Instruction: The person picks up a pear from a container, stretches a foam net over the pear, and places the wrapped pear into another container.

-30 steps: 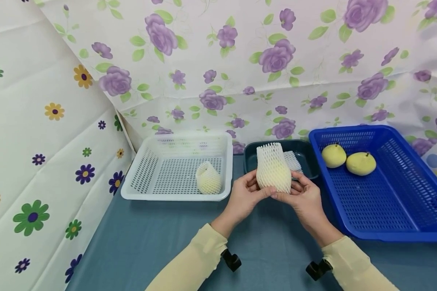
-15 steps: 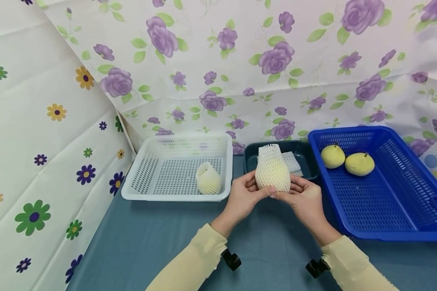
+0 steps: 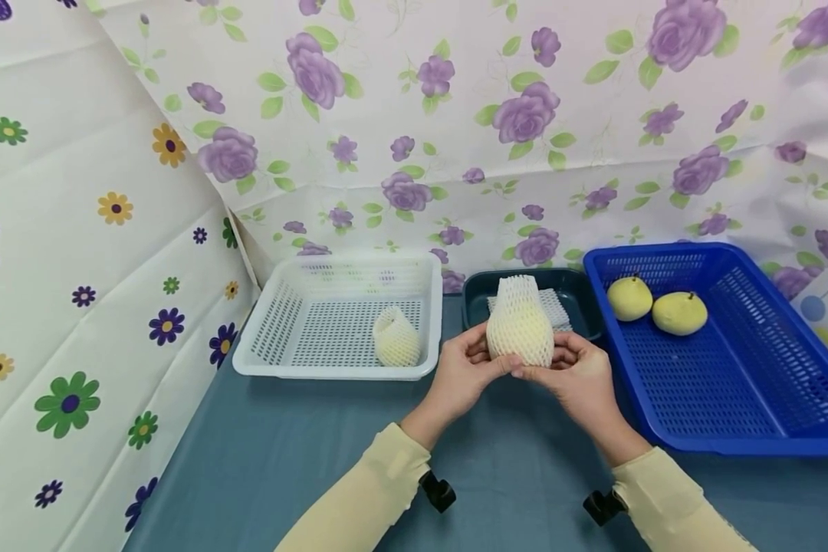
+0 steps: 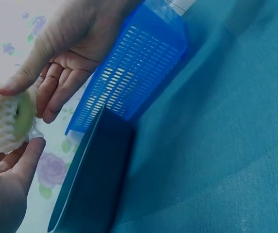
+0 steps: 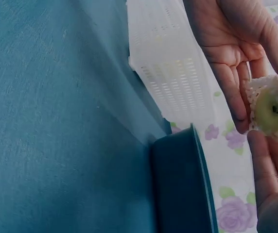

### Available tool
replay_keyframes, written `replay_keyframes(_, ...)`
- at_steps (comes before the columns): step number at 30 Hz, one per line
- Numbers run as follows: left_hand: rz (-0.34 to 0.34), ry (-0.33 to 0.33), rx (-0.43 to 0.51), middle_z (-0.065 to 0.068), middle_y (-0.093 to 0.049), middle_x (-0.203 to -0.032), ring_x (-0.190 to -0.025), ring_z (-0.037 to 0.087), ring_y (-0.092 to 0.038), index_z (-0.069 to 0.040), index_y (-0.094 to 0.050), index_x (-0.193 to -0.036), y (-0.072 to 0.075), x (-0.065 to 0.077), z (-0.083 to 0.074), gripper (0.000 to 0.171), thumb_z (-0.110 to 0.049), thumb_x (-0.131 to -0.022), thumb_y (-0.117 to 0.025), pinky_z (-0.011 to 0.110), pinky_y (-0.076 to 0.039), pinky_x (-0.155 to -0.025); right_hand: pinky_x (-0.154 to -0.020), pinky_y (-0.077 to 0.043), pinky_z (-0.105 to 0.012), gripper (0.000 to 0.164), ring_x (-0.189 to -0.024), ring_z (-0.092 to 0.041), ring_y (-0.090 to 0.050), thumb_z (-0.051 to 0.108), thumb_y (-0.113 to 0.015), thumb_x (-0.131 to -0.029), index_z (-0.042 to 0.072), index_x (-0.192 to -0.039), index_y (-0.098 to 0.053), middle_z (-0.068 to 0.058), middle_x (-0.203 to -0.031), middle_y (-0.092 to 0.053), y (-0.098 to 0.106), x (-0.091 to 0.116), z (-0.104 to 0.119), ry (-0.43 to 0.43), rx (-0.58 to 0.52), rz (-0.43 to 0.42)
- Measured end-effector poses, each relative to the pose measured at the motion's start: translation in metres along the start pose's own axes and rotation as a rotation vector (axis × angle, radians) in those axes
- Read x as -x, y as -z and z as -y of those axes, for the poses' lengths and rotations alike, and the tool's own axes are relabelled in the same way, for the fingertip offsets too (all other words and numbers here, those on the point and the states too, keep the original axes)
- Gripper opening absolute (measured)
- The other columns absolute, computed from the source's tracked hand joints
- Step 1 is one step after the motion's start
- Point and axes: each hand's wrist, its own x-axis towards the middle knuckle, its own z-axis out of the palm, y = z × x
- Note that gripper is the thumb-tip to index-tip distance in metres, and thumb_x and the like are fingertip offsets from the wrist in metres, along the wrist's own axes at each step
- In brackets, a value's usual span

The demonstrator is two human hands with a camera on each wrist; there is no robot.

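Cream sleeves (image 3: 359,491) nearest, over the table (image 3: 517,468), black mount (image 3: 438,492) at each wrist. Left hand (image 3: 464,366) and right hand (image 3: 585,377) pinch one netted pear (image 3: 521,330) from both sides: fingers curled round behind, thumbs on the near side, tips almost meeting. Pear held up by the dark tray's front edge, net neck pointing up and away; wrist views show its bare bottom end with dark spot. Dark tray (image 3: 585,295): flat nets (image 3: 556,310) inside, partly hidden. White basket (image 3: 338,373), left of tray: second netted pear (image 3: 396,342) near front right corner. Blue basket (image 3: 724,391), right of tray: two bare pears (image 3: 680,314) by back left corner. Behind: flowered sheet (image 3: 455,123).
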Motion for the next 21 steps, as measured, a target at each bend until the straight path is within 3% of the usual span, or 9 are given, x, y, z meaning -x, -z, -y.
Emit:
replay_keyframes(4,-0.021,0.03,0.049,0.008,-0.064,-0.12,-0.106,0.018,-0.065,-0.017,-0.051,-0.132,0.006,-0.006,0.007,0.053,-0.026,-0.084,-0.07,0.03,-0.054,-0.085,-0.073,-0.055,-0.022,0.048,-0.086,-0.006,-0.066,0.024,-0.076,-0.078,0.007,-0.118,-0.057,0.0,-0.098,-0.067,0.003,-0.004,-0.003,0.065,0.051,0.072)
replay_keyframes(9,-0.054,0.056,0.084,0.006,-0.066,-0.117,-0.104,0.018,-0.065,-0.019,-0.055,-0.129,0.012,-0.01,0.015,0.048,-0.03,-0.085,-0.068,0.031,-0.055,-0.082,-0.076,-0.056,-0.027,0.033,-0.09,-0.006,-0.064,0.03,-0.055,-0.094,0.005,-0.115,-0.053,0.0,-0.099,-0.064,0.003,-0.008,0.003,0.064,-0.053,0.137)
replay_keyframes(14,-0.013,0.043,0.04,0.006,-0.067,-0.116,-0.103,0.018,-0.066,-0.017,-0.056,-0.129,0.011,-0.011,0.017,0.046,-0.033,-0.087,-0.065,0.033,-0.055,-0.081,-0.075,-0.055,-0.022,0.023,-0.087,-0.003,-0.065,0.023,-0.056,-0.094,0.011,-0.111,-0.046,0.01,-0.093,-0.069,0.004,-0.009,0.005,0.022,-0.155,0.171)
replay_keyframes(21,0.01,0.056,0.005,0.009,-0.069,-0.109,-0.099,0.019,-0.067,-0.011,-0.061,-0.121,0.011,-0.012,0.023,0.041,-0.033,-0.087,-0.065,0.031,-0.055,-0.083,-0.072,-0.056,-0.023,0.024,-0.085,-0.006,-0.068,0.014,-0.063,-0.09,0.008,-0.107,-0.046,0.008,-0.093,-0.071,0.001,-0.009,0.0,0.014,-0.224,0.132)
